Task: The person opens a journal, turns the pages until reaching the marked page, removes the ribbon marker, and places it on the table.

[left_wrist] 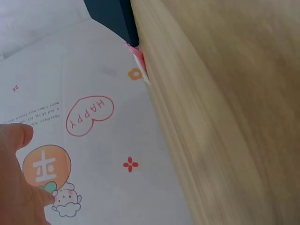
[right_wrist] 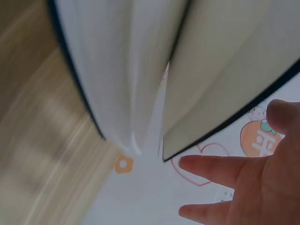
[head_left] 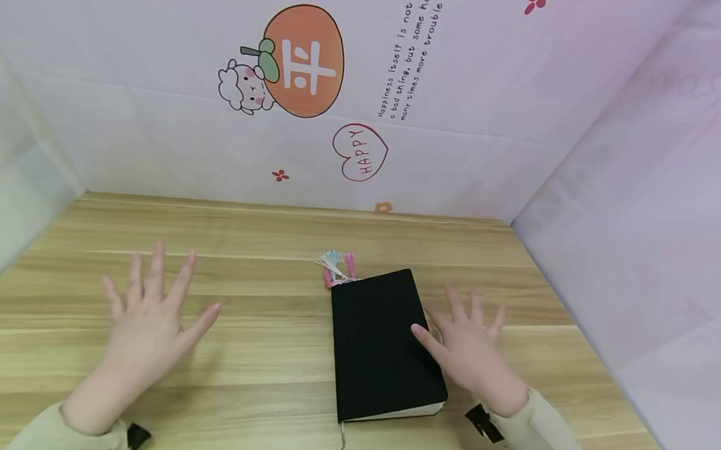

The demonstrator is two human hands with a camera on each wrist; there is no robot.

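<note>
A black hardcover notebook [head_left: 380, 351] lies closed or nearly so on the table, right of centre. Pink, white and blue tassels [head_left: 350, 264] stick out at its far end, and a thin ribbon [head_left: 344, 437] trails from its near end. My right hand [head_left: 469, 348] is at the notebook's right side, fingers spread and thumb over the cover; whether it touches cannot be told. In the right wrist view, gaps show between the pages [right_wrist: 211, 70], with the fingers beside the cover's edge. Well left of the notebook, my left hand [head_left: 145, 330] is spread above the table, holding nothing.
The wood-grain table [head_left: 254, 360] is enclosed by white cloth walls at the back and sides. Printed on the back cloth [head_left: 190, 153] are an orange fruit, a small sheep, a heart and lettering. Dark straps [head_left: 483, 422] show at both sleeve cuffs.
</note>
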